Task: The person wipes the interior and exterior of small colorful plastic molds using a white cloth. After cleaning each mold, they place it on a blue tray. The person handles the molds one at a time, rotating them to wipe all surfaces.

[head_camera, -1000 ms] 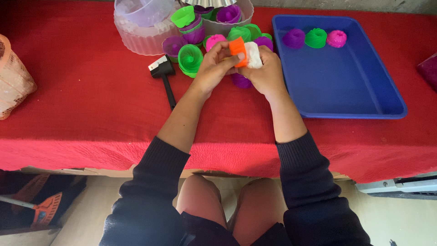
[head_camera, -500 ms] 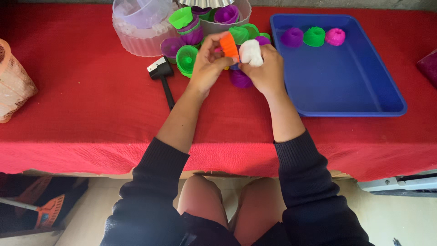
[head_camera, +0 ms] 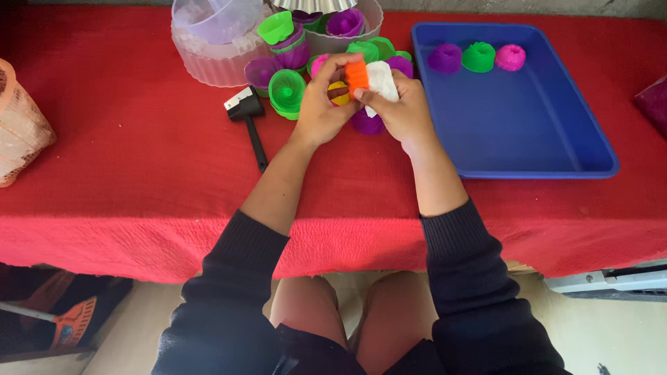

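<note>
My left hand (head_camera: 321, 105) grips a small orange fluted mould (head_camera: 357, 73) by its side. My right hand (head_camera: 403, 111) presses a white cloth (head_camera: 381, 78) against that mould. Both hands hover just above the red tablecloth (head_camera: 139, 167). Around them lies a pile of small moulds: a green one (head_camera: 287, 92), a yellow one (head_camera: 338, 94) and a purple one (head_camera: 366, 123) under my right hand. On the right, a blue tray (head_camera: 528, 132) holds three moulds at its far edge: purple (head_camera: 445, 57), green (head_camera: 479, 56) and pink (head_camera: 510, 57).
A clear plastic bowl (head_camera: 215, 42) and a second container (head_camera: 347, 21) with more moulds stand at the back. A black-handled scraper (head_camera: 249, 123) lies left of my hands. An orange mesh bag (head_camera: 21, 125) sits at the left edge.
The orange mould and cloth have shifted slightly in my hands, turning between my fingers. The hands stay over the same spot by the pile.
</note>
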